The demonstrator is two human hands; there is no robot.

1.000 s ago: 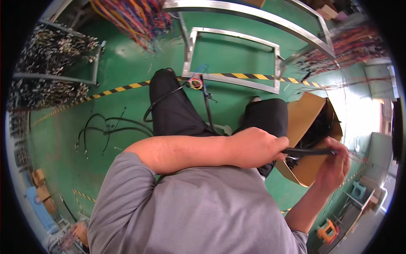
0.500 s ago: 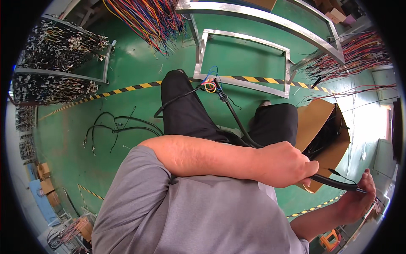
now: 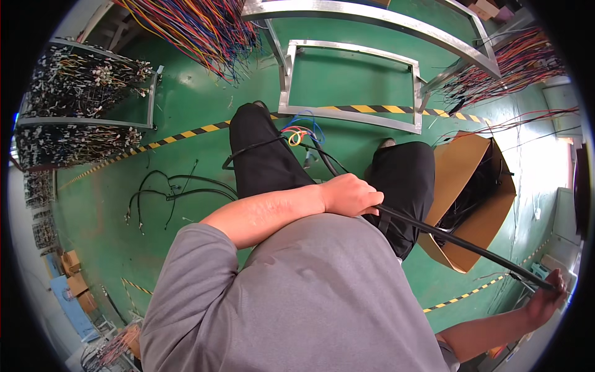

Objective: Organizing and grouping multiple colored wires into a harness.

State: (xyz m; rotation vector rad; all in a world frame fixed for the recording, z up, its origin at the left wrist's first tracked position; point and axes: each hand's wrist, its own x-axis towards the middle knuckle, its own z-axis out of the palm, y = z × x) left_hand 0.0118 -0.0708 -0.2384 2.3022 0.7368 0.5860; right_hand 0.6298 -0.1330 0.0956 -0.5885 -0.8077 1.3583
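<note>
A black sheathed cable (image 3: pixel 458 240) stretches in a nearly straight line between my two hands. My left hand (image 3: pixel 350 195) is closed around it in front of my belly, the thumb side facing right. Far out at the right rim, my right hand (image 3: pixel 548 296) grips the other end of the stretch; its fingers are dark and small there. Beyond my left hand the cable runs forward between my knees to a bunch of looped coloured wires (image 3: pixel 299 136), blue, red and yellow. From that bunch a black branch (image 3: pixel 251 149) lies across my left thigh.
An opened cardboard box (image 3: pixel 455 180) with black cables inside stands right of my right knee. Another black harness (image 3: pixel 180 191) lies on the green floor at left. Ahead is a metal frame (image 3: pixel 350 115). Coloured wires (image 3: pixel 198 31) hang at front left, near racks of connectors (image 3: pixel 80 80).
My left hand has moved left and slightly forward along the cable, while my right hand has gone farther right and down. A much longer stretch of cable now spans between them.
</note>
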